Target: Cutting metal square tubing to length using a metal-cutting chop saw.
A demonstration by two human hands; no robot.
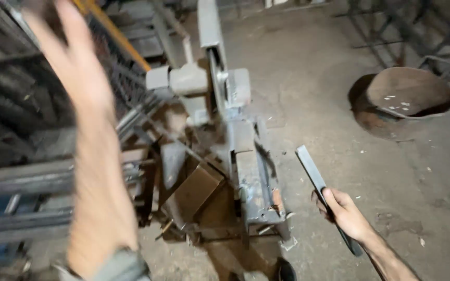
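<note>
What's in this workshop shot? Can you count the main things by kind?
Hands: 2, left hand raised and blurred, right hand holding the bar
Flat metal bar: 1
Cutting machine: 1
Round rusty pan: 1
Cardboard piece: 1
Total: 6

The scene is seen from a single head-worn camera, aimed steeply down from standing height at a grey metal cut-off saw machine [235, 135] set on the concrete floor. The machine is held near frame centre; a rusty round metal pan [404, 99] is caught well to its right.
</note>
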